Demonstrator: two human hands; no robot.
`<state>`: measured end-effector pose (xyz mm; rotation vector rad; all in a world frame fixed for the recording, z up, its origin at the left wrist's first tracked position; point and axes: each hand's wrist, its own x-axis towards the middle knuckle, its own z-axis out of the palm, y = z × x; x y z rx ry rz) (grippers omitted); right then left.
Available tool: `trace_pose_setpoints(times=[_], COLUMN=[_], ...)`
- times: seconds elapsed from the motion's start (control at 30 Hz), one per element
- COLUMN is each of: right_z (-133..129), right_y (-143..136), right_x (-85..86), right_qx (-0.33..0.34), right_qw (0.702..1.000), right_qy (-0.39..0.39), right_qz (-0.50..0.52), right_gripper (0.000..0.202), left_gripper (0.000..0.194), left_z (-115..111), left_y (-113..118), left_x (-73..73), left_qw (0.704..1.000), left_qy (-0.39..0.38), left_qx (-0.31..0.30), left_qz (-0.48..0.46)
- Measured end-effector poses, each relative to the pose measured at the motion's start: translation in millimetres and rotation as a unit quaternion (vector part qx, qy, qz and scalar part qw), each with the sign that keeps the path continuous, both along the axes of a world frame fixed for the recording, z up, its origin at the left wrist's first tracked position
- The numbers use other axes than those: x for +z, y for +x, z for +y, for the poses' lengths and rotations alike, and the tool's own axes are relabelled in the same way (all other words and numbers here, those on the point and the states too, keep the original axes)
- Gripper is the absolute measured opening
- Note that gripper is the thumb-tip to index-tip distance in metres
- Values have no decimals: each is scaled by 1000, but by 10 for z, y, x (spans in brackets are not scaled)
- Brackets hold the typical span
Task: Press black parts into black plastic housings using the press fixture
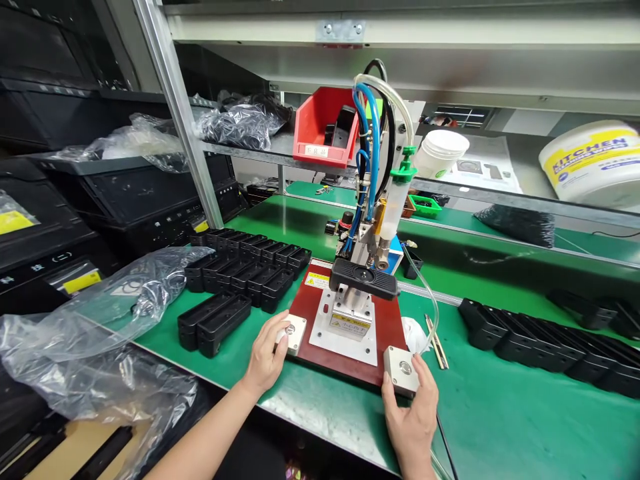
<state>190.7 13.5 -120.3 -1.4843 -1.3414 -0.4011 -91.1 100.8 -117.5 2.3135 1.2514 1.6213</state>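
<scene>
My left hand (269, 352) rests against a pale button box (294, 333) at the left front corner of a dark red base plate (320, 357); its thumb and fingers are apart. My right hand (414, 410) lies open around the near edge of a second button box (401, 368), thumb on one side and fingers on the other. Between the boxes stands a small bench machine. On its fixture (353, 317) sits a black oblong plastic part (365, 278), below an upright syringe (396, 207) with a green top. Neither hand touches this part.
Rows of black plastic housings (245, 267) stand left on the green bench (310, 407), beside clear plastic wrap (145, 293). More black parts (540, 343) line up at the right. Tweezers (437, 343) lie near the machine. A shelf above holds a red bin (325, 127) and white tubs (593, 163).
</scene>
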Motion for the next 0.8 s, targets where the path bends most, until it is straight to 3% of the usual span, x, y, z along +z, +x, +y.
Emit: trace_pose_setpoints(times=[0.8], right_z=[-21], right_y=[16], right_x=[-9], right_qx=[3], right_qw=[1000], right_qy=[-12], right_qz=[-4], right_gripper=[41], left_gripper=[25], left_z=[20], left_y=[-8], left_x=[-35], left_qw=[1000], left_qy=[-15], left_qx=[-4], left_qz=[-6])
